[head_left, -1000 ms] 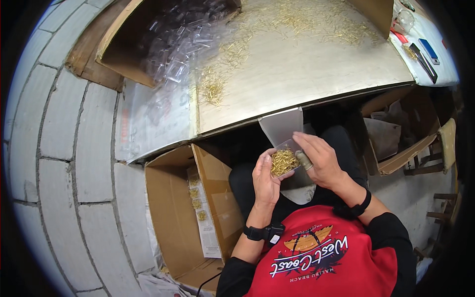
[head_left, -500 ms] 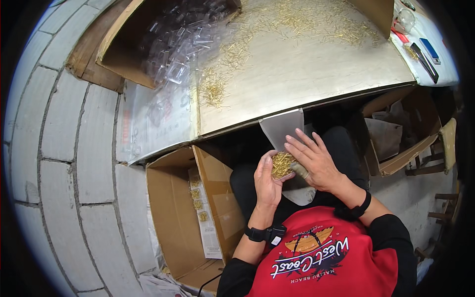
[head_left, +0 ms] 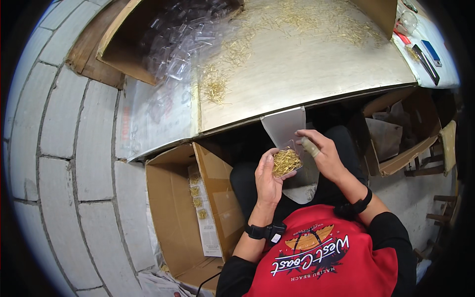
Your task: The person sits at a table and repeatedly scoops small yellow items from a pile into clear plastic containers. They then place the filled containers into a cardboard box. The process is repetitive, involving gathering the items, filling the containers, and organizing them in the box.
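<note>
Left-hand grip: your left hand (head_left: 268, 182) is closed round the small clear box (head_left: 300, 164), thumb along its left side and fingers reaching beneath.
Right-hand grip: your right hand (head_left: 324, 156) is half curled just to the right of that box, thumb and forefinger tips close together; whether they pinch anything, I cannot tell.
Clear box: you hold it over your lap, just off the near edge of the table (head_left: 307, 74), with its top uncovered.
Gold-coloured pieces: a thick heap (head_left: 286, 162) of them fills your box, so the filling looks largely done; covering it appears not yet done.
Carton: below the table's near edge, toward its left, the open carton (head_left: 168, 203) has several small gold clusters (head_left: 195, 191) in a row, apparently earlier portions finished.
Left over: many loose pieces (head_left: 213, 90) lie across the table, and clear cases (head_left: 180, 54) are piled at its far left, so plenty seems to remain.
Change: half a second ago your right hand lay spread across the heap; now it has drawn off rightward and curled, baring the pieces, while your left hand keeps its hold.
</note>
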`<state>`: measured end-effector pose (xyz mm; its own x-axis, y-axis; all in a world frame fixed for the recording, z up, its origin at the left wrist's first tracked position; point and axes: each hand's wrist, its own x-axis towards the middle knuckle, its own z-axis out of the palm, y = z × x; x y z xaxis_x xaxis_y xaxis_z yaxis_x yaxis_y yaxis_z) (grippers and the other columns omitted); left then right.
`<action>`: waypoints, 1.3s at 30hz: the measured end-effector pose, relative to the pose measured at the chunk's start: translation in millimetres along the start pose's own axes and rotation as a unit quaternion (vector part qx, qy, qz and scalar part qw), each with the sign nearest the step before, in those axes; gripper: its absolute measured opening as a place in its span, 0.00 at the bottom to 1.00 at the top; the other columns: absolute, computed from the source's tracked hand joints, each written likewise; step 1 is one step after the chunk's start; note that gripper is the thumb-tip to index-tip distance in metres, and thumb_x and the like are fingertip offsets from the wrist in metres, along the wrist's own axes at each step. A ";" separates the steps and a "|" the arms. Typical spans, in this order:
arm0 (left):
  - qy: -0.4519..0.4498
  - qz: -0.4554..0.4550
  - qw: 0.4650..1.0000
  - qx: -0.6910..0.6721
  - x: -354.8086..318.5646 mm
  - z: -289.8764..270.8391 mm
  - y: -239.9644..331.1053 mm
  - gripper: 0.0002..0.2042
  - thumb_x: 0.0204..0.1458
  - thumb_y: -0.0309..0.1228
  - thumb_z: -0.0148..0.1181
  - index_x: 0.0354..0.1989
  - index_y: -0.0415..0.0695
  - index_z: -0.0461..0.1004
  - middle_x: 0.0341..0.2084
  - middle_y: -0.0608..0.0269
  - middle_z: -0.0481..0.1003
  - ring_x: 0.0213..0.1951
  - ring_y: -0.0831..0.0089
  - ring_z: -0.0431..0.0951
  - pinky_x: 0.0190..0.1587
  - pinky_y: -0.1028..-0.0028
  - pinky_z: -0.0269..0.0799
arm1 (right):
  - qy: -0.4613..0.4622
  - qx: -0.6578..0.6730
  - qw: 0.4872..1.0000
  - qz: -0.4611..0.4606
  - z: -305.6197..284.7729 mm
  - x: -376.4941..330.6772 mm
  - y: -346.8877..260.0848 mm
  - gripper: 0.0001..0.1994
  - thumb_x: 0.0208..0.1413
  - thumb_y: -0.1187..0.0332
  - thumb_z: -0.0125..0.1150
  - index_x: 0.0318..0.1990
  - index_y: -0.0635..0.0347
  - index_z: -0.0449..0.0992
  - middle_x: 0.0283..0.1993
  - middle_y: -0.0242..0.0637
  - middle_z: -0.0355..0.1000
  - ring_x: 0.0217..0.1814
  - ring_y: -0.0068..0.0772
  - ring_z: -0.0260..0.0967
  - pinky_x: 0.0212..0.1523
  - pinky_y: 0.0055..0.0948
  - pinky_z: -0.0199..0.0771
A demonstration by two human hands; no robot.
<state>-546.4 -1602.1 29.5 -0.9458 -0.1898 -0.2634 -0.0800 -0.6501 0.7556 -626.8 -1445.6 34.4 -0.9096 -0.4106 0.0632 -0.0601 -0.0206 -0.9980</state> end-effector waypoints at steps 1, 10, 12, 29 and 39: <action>-0.005 -0.003 1.000 0.001 0.7 -1.1 -1.1 0.15 0.62 0.37 0.42 0.49 0.38 0.63 0.41 0.53 0.73 0.40 0.65 0.78 0.34 0.67 0.82 | 0.020 0.016 1.000 -0.012 3.3 5.3 4.7 0.11 0.57 0.71 0.54 0.45 0.67 0.74 0.40 0.37 0.73 0.40 0.24 0.69 0.41 0.23 0.69; -0.021 -0.023 0.999 0.010 -0.5 1.4 -2.3 0.15 0.62 0.37 0.42 0.49 0.39 0.64 0.40 0.54 0.73 0.40 0.66 0.78 0.34 0.66 0.82 | -0.023 0.090 0.993 0.076 9.0 14.8 9.2 0.04 0.53 0.76 0.57 0.34 0.66 0.77 0.27 0.29 0.73 0.26 0.15 0.66 0.26 0.19 0.66; -0.022 -0.030 0.999 0.011 -1.5 0.3 -3.5 0.15 0.62 0.37 0.42 0.49 0.39 0.64 0.40 0.54 0.73 0.40 0.66 0.78 0.34 0.66 0.82 | -0.038 0.094 0.991 0.084 10.3 14.2 9.5 0.04 0.52 0.77 0.57 0.33 0.66 0.77 0.27 0.29 0.73 0.26 0.16 0.66 0.27 0.18 0.66; -0.090 -0.061 0.987 -0.115 2.8 -5.8 -0.2 0.20 0.61 0.39 0.37 0.56 0.39 0.60 0.50 0.51 0.69 0.50 0.60 0.73 0.47 0.59 0.76 | -0.096 -0.125 0.978 -0.136 3.5 14.0 -17.4 0.10 0.52 0.79 0.52 0.42 0.66 0.75 0.42 0.39 0.73 0.48 0.32 0.70 0.49 0.28 0.68; -0.100 -0.031 0.992 -0.066 -0.4 -2.7 17.8 0.26 0.51 0.24 0.46 0.61 0.37 0.53 0.55 0.51 0.64 0.55 0.58 0.68 0.54 0.55 0.70 | -0.041 -0.218 0.943 -0.250 -2.0 8.8 -28.0 0.17 0.54 0.74 0.54 0.53 0.61 0.70 0.54 0.45 0.69 0.61 0.47 0.63 0.58 0.37 0.65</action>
<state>-546.6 -1615.6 41.4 -0.9849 -0.0044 -0.1733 -0.1116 -0.7487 0.6535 -634.0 -1446.9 62.9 -0.6898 -0.5176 0.5063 -0.6517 0.1391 -0.7456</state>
